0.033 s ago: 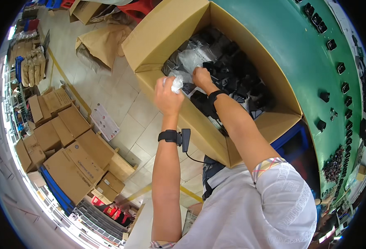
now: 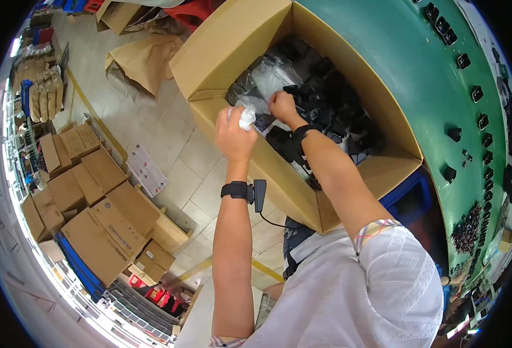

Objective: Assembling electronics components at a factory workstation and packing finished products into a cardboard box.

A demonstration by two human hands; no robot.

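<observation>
A large open cardboard box (image 2: 392,113) stands in front of me, holding many black plastic parts (image 2: 331,98) and clear plastic bags (image 2: 272,75). My left hand (image 2: 234,136) is closed around a crumpled clear plastic bag (image 2: 247,118) at the box's near left wall. Inside the opening, just to its right, my right hand (image 2: 283,107) has its fingers curled together beside loose plastic and the black parts. What those fingers hold, if anything, is hidden. Each wrist wears a black strap; a small black device (image 2: 259,196) with a cable sits at the left one.
A green table (image 2: 383,43) runs along the right, with small black parts (image 2: 454,134) in rows and a heap of tiny pieces (image 2: 466,229). Stacked cartons (image 2: 102,232) stand at left. Brown paper (image 2: 143,61) lies on the tiled floor beyond the box.
My right hand and forearm have shifted very slightly, and the loose plastic beside the fingers lies a little differently. My left hand stays in place with the bag.
</observation>
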